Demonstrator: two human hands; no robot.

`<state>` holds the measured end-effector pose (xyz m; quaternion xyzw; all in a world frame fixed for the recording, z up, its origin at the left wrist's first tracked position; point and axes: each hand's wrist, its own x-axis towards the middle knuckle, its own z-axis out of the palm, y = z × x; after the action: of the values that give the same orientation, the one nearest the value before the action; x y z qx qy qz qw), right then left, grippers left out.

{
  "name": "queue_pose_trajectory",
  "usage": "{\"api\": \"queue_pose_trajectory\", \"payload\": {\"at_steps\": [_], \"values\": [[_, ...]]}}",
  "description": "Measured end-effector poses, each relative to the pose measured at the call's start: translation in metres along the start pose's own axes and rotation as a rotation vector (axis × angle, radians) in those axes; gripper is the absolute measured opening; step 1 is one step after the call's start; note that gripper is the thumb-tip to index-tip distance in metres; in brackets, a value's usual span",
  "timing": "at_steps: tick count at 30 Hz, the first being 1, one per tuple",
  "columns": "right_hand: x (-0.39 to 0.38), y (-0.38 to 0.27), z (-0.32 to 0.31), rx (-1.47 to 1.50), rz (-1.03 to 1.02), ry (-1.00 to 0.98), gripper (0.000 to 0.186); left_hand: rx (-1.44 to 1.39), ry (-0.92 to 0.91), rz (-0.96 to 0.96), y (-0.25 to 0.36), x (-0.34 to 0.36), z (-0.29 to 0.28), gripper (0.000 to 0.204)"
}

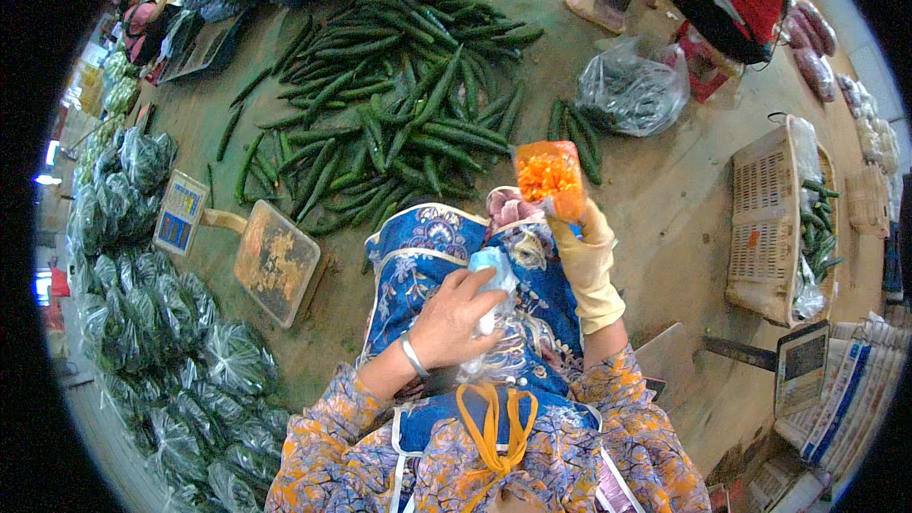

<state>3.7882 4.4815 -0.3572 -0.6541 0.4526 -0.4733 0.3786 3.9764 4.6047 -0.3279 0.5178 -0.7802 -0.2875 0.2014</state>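
My left hand, bare with a pale bracelet at the wrist, grips a light blue and clear crumpled plastic item over my blue flowered apron. My right hand, in a pale yellow glove, is closed on an orange packet held up at the right of my lap. A large heap of long green cucumbers lies ahead of me, with a smaller group at its right. To my left is a scale with a stained pan.
Bagged greens line the left. A clear bag and a person's leg and foot are ahead at right. A crate of cucumbers, another scale and stacked white bundles stand at right.
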Motion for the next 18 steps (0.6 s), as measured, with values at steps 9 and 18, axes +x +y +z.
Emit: {"api": "queue_pose_trajectory", "payload": {"at_steps": [9,18], "values": [[0.001,-0.029,-0.001,0.059,-0.013,-0.07,0.036,-0.445,-0.042,-0.045,-0.019,-0.013,-0.011,0.027],[-0.001,-0.05,0.002,-0.081,-0.215,-0.116,0.039,-0.021,0.859,0.152,0.04,0.032,-0.107,0.02]]}}
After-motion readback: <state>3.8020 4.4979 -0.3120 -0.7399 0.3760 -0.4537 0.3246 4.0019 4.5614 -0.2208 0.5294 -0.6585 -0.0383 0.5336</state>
